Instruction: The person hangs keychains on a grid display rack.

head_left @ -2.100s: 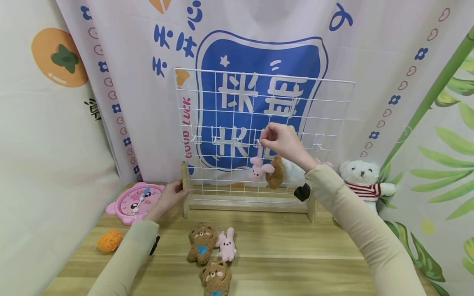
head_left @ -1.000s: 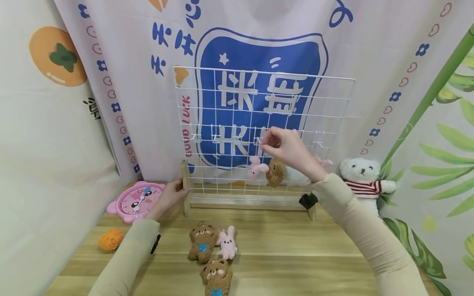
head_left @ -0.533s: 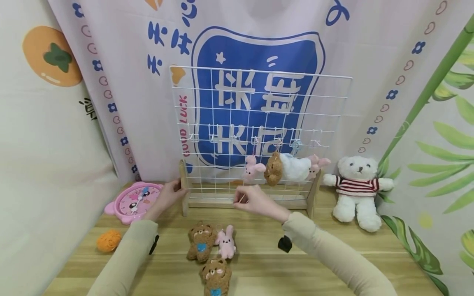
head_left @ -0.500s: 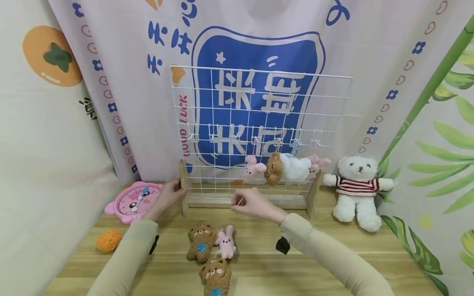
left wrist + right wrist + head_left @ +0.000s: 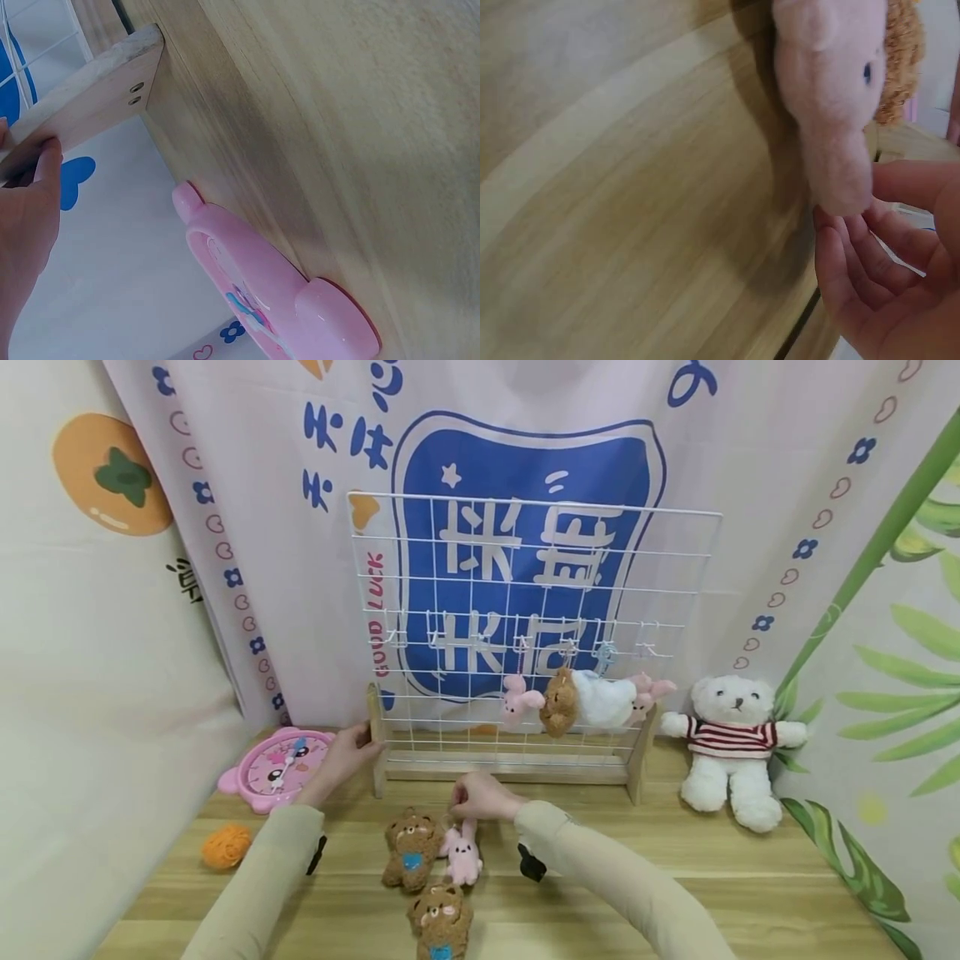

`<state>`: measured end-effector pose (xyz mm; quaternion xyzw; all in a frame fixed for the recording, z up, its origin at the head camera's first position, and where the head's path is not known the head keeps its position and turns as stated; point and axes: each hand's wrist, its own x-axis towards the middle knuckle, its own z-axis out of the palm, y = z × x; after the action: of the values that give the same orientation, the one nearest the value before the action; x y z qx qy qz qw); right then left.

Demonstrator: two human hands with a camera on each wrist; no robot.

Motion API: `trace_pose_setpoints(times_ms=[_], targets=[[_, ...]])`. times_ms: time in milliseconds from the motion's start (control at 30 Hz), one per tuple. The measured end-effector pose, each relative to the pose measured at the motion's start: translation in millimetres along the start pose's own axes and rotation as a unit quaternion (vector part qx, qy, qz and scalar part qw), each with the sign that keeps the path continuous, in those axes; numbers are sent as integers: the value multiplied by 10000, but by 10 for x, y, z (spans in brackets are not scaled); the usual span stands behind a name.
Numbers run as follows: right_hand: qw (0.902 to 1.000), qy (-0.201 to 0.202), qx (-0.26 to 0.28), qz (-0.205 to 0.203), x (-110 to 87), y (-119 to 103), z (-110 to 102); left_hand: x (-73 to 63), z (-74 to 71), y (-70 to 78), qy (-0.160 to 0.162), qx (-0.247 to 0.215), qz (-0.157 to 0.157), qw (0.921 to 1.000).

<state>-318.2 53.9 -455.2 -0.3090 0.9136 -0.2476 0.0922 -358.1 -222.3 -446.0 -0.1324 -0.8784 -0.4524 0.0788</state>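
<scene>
In the head view my left hand [image 5: 347,760] grips the left wooden foot [image 5: 376,743] of a white wire grid rack [image 5: 525,577]; the left wrist view shows the thumb against the board. My right hand [image 5: 480,797] is at the ear end of a pink plush bunny charm [image 5: 464,860] lying on the table. In the right wrist view its curled thumb and fingers close at the ear tip, with the fingertips partly hidden. Two brown bear charms [image 5: 412,852] [image 5: 441,918] lie beside the bunny. Hanging on the rack's hooks are a pink bunny [image 5: 519,702], brown plush [image 5: 558,706], white plush [image 5: 603,700] and another pink bunny [image 5: 648,695].
On the left stand a pink clock [image 5: 273,777] and an orange yarn ball [image 5: 227,846]. A white teddy bear [image 5: 733,747] in a striped top sits at the right. Printed curtains hang behind the wooden table [image 5: 637,877]. Bare hooks show at the rack's left and far right.
My right hand has let go of the bunny hung on the rack and come down and left to the pink bunny on the table. My left hand has stayed at the rack's foot.
</scene>
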Motion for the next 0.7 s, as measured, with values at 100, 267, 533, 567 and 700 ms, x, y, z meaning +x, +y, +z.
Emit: trace_pose_setpoints(times_ms=[100,267,533,567,700], targets=[[9998,-28,-131,125,17,-15,19,7,22,-2,-39,-24,-53,10000],[9994,61,-306,150,40,-31,60,12,25,3,-44,15,-142,9999],[9996,94,-214,164,94,-8,117,0,-5,-2,-4,72,-122,9999],[9996,100,-222,122,101,-1,120,-4,-9,-3,2,63,-117,9999],[9990,154,-401,-129,101,16,101,-12,-10,7,13,35,-98,9999]])
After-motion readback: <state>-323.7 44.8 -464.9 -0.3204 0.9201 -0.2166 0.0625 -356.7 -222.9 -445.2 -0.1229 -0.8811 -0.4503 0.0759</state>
